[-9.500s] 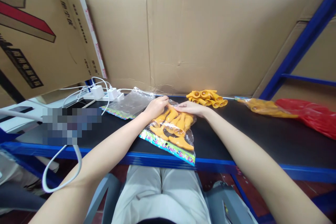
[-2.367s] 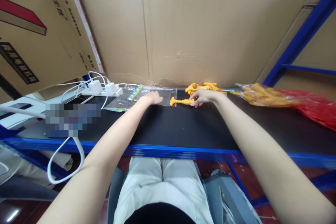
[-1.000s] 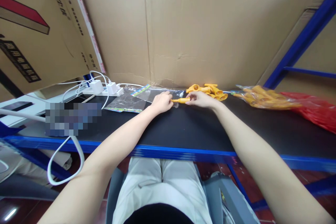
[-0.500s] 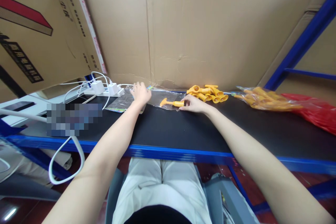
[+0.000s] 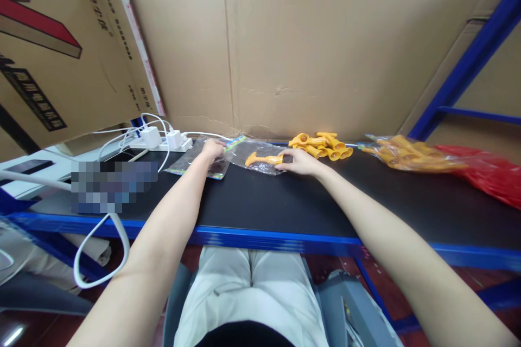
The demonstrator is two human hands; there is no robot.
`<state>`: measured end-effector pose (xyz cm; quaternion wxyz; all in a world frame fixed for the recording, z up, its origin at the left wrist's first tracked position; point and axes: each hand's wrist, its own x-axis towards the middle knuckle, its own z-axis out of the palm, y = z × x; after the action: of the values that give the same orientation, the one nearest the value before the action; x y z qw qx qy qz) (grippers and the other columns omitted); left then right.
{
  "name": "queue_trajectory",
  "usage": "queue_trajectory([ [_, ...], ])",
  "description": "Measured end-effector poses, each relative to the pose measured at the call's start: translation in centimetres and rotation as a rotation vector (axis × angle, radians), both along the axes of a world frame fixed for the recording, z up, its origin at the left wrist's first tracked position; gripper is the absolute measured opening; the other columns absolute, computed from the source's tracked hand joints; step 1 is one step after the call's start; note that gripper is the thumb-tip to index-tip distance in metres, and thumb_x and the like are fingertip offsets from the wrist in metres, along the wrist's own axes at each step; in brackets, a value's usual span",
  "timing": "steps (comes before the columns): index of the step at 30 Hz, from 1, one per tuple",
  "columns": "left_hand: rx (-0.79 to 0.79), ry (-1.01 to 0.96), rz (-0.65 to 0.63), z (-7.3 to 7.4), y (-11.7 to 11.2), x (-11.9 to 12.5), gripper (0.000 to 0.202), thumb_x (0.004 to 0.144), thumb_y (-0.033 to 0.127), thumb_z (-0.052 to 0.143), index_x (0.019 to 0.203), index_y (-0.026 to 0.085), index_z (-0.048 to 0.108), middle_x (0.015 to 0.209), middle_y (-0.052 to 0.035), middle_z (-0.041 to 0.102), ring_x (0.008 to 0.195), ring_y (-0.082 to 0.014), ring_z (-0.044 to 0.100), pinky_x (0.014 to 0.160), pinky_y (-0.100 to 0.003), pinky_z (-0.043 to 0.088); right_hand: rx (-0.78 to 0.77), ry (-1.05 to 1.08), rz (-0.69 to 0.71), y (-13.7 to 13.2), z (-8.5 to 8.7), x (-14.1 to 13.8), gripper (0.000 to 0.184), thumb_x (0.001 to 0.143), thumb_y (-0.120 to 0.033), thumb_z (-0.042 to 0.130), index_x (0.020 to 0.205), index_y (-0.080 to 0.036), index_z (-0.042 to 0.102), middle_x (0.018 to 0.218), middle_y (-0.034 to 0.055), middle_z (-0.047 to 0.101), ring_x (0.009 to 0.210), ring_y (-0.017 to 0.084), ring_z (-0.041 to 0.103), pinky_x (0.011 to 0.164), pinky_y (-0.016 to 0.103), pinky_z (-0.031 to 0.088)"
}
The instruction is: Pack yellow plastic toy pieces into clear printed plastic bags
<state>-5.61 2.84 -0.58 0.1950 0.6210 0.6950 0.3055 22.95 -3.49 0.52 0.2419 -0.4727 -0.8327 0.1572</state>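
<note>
Left grip [image 5: 213,150] has moved off the toy [image 5: 258,160] to the edge of the bag [image 5: 262,147], its hold unclear; right grip [image 5: 301,161] alone now grasps the toy, lying just left of it, on or inside the bag, unclear which.

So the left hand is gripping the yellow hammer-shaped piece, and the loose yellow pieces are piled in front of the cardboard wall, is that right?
Not quite: the head view shows the right hand gripping the yellow hammer-shaped piece. The loose yellow pieces are indeed piled in front of the cardboard wall.
</note>
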Motion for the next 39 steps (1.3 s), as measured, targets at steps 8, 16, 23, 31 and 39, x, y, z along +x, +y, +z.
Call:
queue_trajectory([
  [8, -0.128, -0.361, -0.073, 1.7, -1.9, 2.2, 0.030, 0.074, 0.001, 0.056, 0.103, 0.008, 0.060, 0.077, -0.0066, 0.067, 0.064, -0.0096, 0.064, 0.063, -0.021, 0.049, -0.304, 0.246, -0.110, -0.2, 0.1, -0.2, 0.031, 0.069, -0.031, 0.065, 0.094, -0.014, 0.057, 0.083, 0.0056, 0.063, 0.068, 0.014, 0.059, 0.065, 0.027, 0.048],
  [16, -0.246, -0.405, -0.171, 1.1, -2.2, 2.5, 0.041, 0.070, -0.007, 0.052, 0.109, 0.008, 0.058, 0.095, -0.0096, 0.067, 0.072, -0.0120, 0.065, 0.066, -0.020, 0.054, -0.373, 0.305, -0.042, -0.5, 0.3, 0.2, 0.029, 0.066, -0.027, 0.065, 0.092, -0.017, 0.057, 0.081, 0.0037, 0.061, 0.069, 0.013, 0.058, 0.066, 0.027, 0.048],
  [23, -0.272, -0.598, -0.321, 0.9, -2.1, 2.7, 0.041, 0.069, -0.006, 0.055, 0.106, 0.010, 0.060, 0.106, -0.0101, 0.064, 0.075, -0.0121, 0.066, 0.076, -0.022, 0.054, -0.293, 0.407, -0.046, 1.0, -1.8, 0.1, 0.032, 0.060, -0.031, 0.071, 0.083, -0.017, 0.055, 0.082, 0.0028, 0.059, 0.074, 0.012, 0.056, 0.067, 0.025, 0.047],
  [31, -0.231, -0.477, -0.285, 0.9, -2.6, 4.2, 0.048, 0.069, -0.005, 0.050, 0.114, 0.013, 0.056, 0.117, -0.0095, 0.058, 0.081, -0.0109, 0.063, 0.071, -0.021, 0.053, -0.456, 0.509, -0.019, 0.2, -1.2, -0.5, 0.024, 0.060, -0.026, 0.069, 0.078, -0.018, 0.056, 0.078, 0.0020, 0.061, 0.073, 0.013, 0.058, 0.070, 0.026, 0.047],
  [39, 0.233, 0.317, -0.155, 0.1, -1.1, 2.9, 0.035, 0.073, 0.010, 0.048, 0.104, 0.016, 0.064, 0.104, -0.0106, 0.065, 0.103, -0.0195, 0.057, 0.090, -0.028, 0.041, -0.510, 0.514, 0.077, 1.0, -1.5, 0.1, 0.029, 0.055, -0.025, 0.072, 0.081, -0.018, 0.060, 0.084, 0.0015, 0.064, 0.081, 0.013, 0.059, 0.080, 0.027, 0.046],
])
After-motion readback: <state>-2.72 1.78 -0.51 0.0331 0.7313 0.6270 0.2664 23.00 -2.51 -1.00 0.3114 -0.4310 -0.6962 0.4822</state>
